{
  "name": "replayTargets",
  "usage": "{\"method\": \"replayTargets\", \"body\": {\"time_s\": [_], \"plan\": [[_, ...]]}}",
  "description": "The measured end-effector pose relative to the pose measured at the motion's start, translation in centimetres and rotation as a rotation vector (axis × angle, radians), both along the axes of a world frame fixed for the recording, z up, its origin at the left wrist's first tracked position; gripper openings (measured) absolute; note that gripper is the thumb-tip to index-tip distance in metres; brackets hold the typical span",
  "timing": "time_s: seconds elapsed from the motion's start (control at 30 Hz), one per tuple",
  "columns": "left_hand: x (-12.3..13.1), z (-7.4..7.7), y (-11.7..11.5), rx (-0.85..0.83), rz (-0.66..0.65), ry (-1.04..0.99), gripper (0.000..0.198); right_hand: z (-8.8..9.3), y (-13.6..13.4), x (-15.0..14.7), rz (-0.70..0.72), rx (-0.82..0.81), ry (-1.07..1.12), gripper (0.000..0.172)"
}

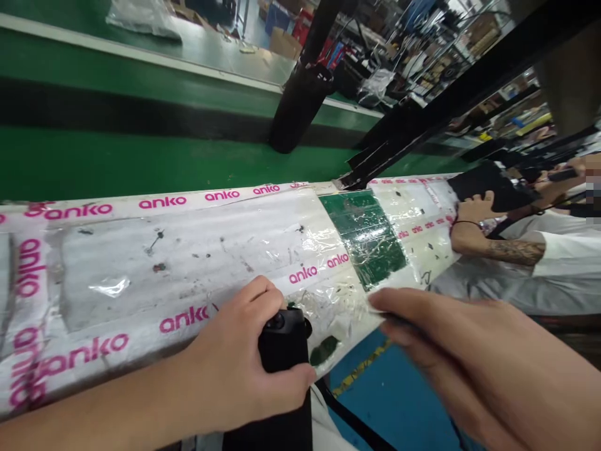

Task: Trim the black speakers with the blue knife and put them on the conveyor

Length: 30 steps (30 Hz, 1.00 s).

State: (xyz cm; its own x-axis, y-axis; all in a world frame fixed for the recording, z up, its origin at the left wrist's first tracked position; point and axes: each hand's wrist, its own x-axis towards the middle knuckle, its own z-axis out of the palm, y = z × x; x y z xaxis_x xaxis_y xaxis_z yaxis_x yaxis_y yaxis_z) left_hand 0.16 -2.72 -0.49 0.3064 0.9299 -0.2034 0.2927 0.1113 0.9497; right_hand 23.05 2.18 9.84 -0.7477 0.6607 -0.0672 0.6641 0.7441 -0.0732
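My left hand [253, 357] is closed around a black, box-like object [284, 341] with a small round knob or lens on its upper end. The thumb lies along its near side, and its lower part runs out of the bottom of the view. To the right, my right hand [469, 351] is smeared by motion, with thumb and index finger pressed together. A thin dark line shows between those fingers, too blurred to name. Both hands are at the near edge of a workbench [225, 241] covered with white sheets, clear film and pink-lettered "anko" tape.
A black cylinder [300, 106] and a slanted black post [413, 138] rise behind the bench. A green conveyor [141, 156] runs along the far side. At the right is a co-worker's hand [474, 213]. A black strap [354, 419] hangs over the blue floor [394, 388].
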Motion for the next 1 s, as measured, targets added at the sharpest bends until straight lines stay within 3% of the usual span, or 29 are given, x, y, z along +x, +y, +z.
{"method": "replayTargets", "body": {"time_s": [0.07, 0.2, 0.27, 0.37, 0.5, 0.67, 0.8, 0.93, 1.0], "plan": [[0.2, 0.0, -0.3, 0.001, 0.025, 0.012, 0.032, -1.1, -2.2, 0.5, -0.252, -0.117, 0.206, 0.031], [0.2, -0.6, -1.1, 0.057, 0.113, -0.019, 0.032, -5.8, -6.8, -0.9, -0.580, -0.665, 0.583, 0.070], [-0.2, -1.2, -1.5, 0.088, 0.125, -0.079, 0.046, -7.8, -8.1, -1.2, -0.770, -0.885, 0.720, 0.073], [-1.1, -2.1, -1.4, 0.055, 0.035, -0.088, 0.080, -9.4, -8.7, 0.1, -0.980, -0.968, 0.877, 0.073], [-1.4, -2.6, -0.9, -0.026, -0.106, 0.064, 0.097, -10.1, -8.8, 2.4, -0.973, -0.948, 1.017, 0.064], [-0.1, -3.0, -0.7, 0.039, 0.027, 0.052, 0.094, -11.0, -9.4, 2.8, -0.948, -1.024, 1.081, 0.064], [0.9, -3.1, -0.9, 0.159, 0.056, 0.041, 0.086, -11.7, -9.2, 3.0, -0.908, -1.067, 1.103, 0.059], [1.5, -1.3, -1.8, 0.247, 0.201, 0.028, 0.079, -12.4, -8.9, 2.7, -0.864, -1.139, 1.094, 0.054], [1.4, 0.2, -2.2, 0.236, 0.211, 0.100, 0.072, -12.6, -9.4, 2.0, -0.808, -1.219, 1.052, 0.065]]}}
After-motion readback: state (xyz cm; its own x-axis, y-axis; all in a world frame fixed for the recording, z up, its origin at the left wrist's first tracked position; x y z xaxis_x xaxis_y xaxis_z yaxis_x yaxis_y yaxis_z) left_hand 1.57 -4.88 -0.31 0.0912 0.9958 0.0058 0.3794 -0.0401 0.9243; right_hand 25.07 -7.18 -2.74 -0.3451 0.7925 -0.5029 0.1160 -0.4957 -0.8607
